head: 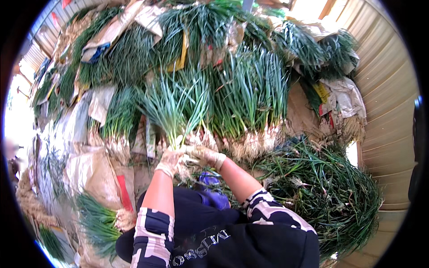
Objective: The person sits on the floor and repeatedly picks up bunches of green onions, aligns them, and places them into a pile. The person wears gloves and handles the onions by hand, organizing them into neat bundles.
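A bunch of green onions (171, 117) stands between my hands, its long green leaves fanning up and away and its pale roots hanging below. My left hand (170, 160), in a thin soiled glove, is closed round the lower stalks. My right hand (205, 156), gloved alike, is on the pale stalk ends from the right; its fingertips are partly hidden, so its hold is not plain. Just beyond my hands stand rows of more green onions (258, 90), leaves up and reddish-white roots (251, 142) towards me.
Loose leaves and trimmings (325, 194) heap up at my right. A bundle of green onions (100, 221) lies at my left near a brown sack (90, 171). Sacks and more onions pile up behind the rows. A blue boot (214, 194) shows below my hands. A corrugated wall (385, 110) stands at right.
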The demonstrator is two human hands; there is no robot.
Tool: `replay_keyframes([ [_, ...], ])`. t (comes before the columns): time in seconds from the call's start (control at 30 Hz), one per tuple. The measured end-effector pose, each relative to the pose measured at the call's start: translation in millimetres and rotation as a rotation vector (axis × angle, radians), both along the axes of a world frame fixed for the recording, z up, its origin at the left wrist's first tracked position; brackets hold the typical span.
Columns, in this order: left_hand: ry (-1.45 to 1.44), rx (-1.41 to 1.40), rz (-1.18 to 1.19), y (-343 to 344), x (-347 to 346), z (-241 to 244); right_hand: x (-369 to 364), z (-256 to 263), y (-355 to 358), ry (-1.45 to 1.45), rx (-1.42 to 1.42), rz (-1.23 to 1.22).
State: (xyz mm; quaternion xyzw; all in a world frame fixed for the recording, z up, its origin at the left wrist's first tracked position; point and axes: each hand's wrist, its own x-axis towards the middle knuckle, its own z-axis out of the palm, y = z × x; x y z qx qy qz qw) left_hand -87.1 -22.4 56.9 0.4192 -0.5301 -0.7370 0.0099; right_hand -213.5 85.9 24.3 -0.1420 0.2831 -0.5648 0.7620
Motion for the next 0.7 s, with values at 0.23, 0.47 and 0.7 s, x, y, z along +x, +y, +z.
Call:
replay_keyframes([
  [0.23, 0.057, 0.261, 0.142, 22.2, -9.1, 13.5, -24.6, -7.4, 0.4, 1.414, -0.132, -0.055],
  [0.47, 0.317, 0.472, -0.109, 16.4, -5.3, 42.7, -62.3, -62.6, 17.1, 1.108, 0.358, -0.492],
  [0.7, 0.386, -0.02, 0.464, -5.9, 9.0, 35.5, -48.8, -91.8, 61.9, 1.402, -0.007, 0.877],
])
